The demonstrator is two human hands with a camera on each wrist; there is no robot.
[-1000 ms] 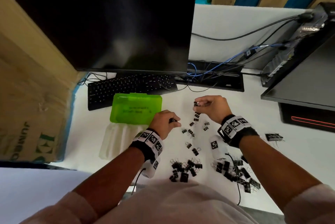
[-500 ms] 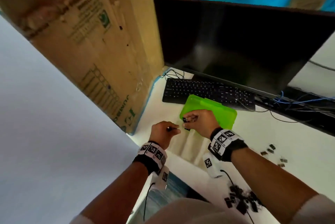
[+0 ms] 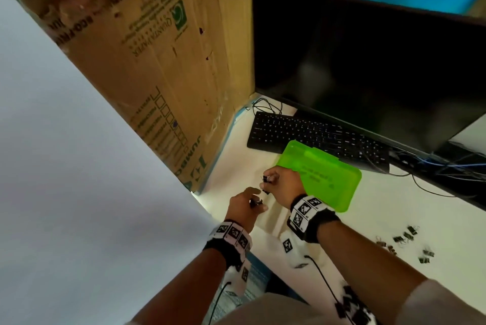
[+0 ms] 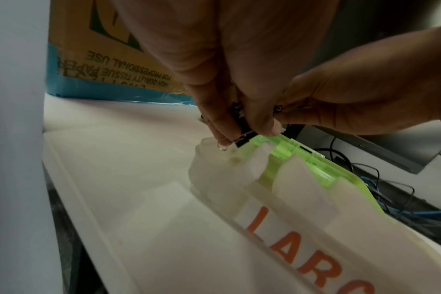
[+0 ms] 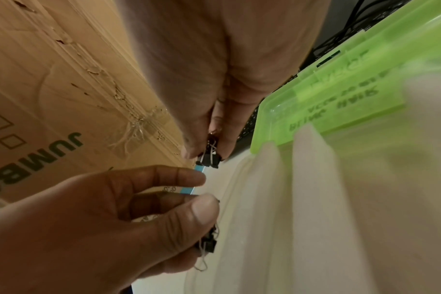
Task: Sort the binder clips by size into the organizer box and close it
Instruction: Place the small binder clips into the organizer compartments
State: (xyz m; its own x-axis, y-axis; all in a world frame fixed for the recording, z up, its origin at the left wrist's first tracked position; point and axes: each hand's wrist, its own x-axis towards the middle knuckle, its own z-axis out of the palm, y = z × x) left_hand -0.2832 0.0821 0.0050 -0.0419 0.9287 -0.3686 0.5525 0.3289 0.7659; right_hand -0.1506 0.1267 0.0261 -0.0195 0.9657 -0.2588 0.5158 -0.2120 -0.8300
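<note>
The organizer box lies open on the white desk, its green lid (image 3: 322, 174) folded back and its translucent tray (image 4: 277, 208) marked with orange letters. My left hand (image 3: 247, 203) pinches small black binder clips (image 5: 208, 243) over the tray's left end. Just beyond it my right hand (image 3: 282, 185) pinches more small black clips (image 5: 209, 157) near the tray's far left corner. Loose clips (image 3: 405, 242) lie on the desk at the right, and a pile of them (image 3: 349, 306) sits by my right forearm.
A large cardboard box (image 3: 147, 67) stands close on the left. A black keyboard (image 3: 310, 135) and a dark monitor (image 3: 368, 61) sit behind the lid, with cables (image 3: 452, 167) at the right. A pale wall panel (image 3: 65, 180) fills the left side.
Both hands have carried clips from the desk's middle leftward to the tray's left end. My head has turned left, so the cardboard box now fills the view.
</note>
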